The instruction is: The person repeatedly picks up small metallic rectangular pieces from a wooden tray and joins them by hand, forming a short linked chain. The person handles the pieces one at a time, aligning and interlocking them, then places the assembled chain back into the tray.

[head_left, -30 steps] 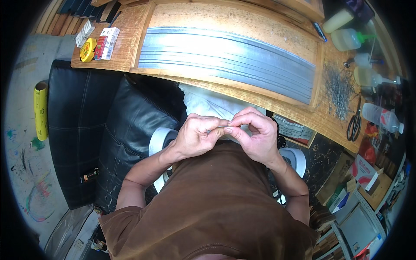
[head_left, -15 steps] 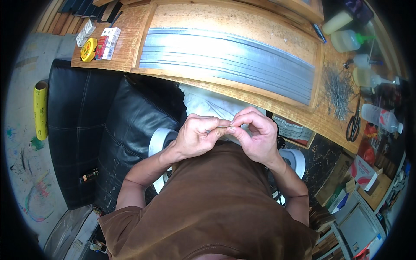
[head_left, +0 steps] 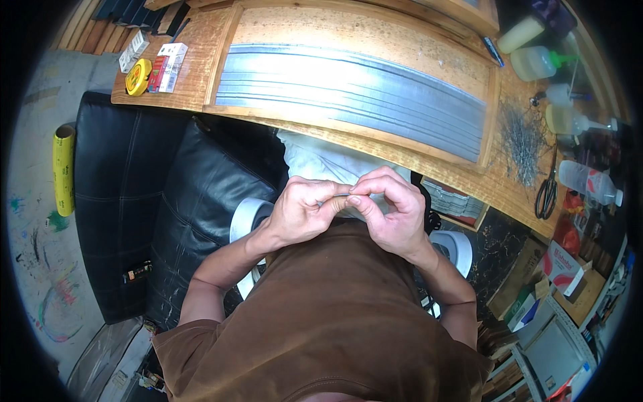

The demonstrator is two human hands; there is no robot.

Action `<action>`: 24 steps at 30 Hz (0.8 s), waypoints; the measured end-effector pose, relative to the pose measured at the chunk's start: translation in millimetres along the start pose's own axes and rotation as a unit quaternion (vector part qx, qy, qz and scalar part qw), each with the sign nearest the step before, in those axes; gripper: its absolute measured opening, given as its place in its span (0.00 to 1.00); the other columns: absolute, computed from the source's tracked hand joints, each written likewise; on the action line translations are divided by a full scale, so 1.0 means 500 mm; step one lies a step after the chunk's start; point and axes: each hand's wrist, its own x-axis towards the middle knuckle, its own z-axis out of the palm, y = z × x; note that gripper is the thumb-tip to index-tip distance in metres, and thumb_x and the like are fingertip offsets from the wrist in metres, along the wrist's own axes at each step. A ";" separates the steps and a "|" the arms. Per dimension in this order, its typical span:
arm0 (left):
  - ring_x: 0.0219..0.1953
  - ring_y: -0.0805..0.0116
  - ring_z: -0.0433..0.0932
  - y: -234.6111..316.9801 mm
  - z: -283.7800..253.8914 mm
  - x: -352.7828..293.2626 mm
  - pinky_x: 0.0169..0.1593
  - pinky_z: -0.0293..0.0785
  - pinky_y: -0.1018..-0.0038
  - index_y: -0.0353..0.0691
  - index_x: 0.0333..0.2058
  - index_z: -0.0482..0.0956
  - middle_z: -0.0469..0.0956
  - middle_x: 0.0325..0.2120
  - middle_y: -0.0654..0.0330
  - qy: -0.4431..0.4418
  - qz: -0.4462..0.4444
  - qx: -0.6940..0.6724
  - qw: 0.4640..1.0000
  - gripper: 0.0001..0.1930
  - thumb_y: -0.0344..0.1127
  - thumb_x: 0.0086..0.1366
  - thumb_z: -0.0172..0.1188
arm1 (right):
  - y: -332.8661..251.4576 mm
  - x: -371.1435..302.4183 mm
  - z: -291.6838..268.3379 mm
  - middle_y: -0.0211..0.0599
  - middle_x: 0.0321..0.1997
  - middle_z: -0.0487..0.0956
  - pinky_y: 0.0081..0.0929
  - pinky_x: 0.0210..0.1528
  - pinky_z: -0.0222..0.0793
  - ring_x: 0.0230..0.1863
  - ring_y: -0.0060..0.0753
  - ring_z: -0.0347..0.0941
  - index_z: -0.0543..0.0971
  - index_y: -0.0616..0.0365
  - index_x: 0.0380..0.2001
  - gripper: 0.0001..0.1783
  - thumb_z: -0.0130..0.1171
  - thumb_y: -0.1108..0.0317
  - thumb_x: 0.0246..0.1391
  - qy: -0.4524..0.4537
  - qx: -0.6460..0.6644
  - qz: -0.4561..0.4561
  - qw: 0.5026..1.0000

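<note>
Pinching nearly closed, the left hand (head_left: 305, 206) and right hand (head_left: 395, 213) hold a thin dark sliver (head_left: 343, 194), hardly visible, by the near edge of the brown wooden worktop (head_left: 193, 70).

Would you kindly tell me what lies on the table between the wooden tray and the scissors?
A pile of thin grey wire-like pieces lies between the tray and the scissors in the head view.

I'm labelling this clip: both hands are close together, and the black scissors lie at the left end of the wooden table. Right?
Wrong end: in the head view, the black scissors lie at the right end of the wooden table. The left hand and right hand are close together.
</note>
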 end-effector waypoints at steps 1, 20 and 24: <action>0.28 0.65 0.87 0.003 -0.001 0.002 0.32 0.79 0.73 0.32 0.43 0.88 0.87 0.29 0.48 -0.003 -0.003 0.003 1.000 0.08 0.26 0.65 0.69 | 0.002 -0.001 0.001 0.38 0.35 0.83 0.27 0.38 0.76 0.35 0.34 0.81 0.83 0.62 0.34 0.06 0.70 0.82 0.53 0.005 0.001 -0.001 1.000; 0.38 0.64 0.90 0.092 0.005 0.112 0.44 0.86 0.73 0.30 0.45 0.87 0.89 0.39 0.49 -0.015 0.109 0.007 0.994 0.11 0.17 0.64 0.66 | -0.163 0.040 -0.232 0.36 0.35 0.85 0.24 0.39 0.75 0.35 0.27 0.80 0.87 0.62 0.35 0.02 0.70 0.76 0.58 0.187 -0.314 -0.015 0.931; 0.38 0.64 0.90 0.110 0.012 0.133 0.42 0.85 0.75 0.30 0.44 0.87 0.89 0.37 0.49 -0.043 0.114 0.055 0.991 0.11 0.17 0.63 0.68 | -0.128 0.061 -0.136 0.39 0.34 0.84 0.24 0.37 0.77 0.36 0.30 0.81 0.86 0.65 0.34 0.08 0.71 0.85 0.50 0.062 -0.198 -0.100 0.973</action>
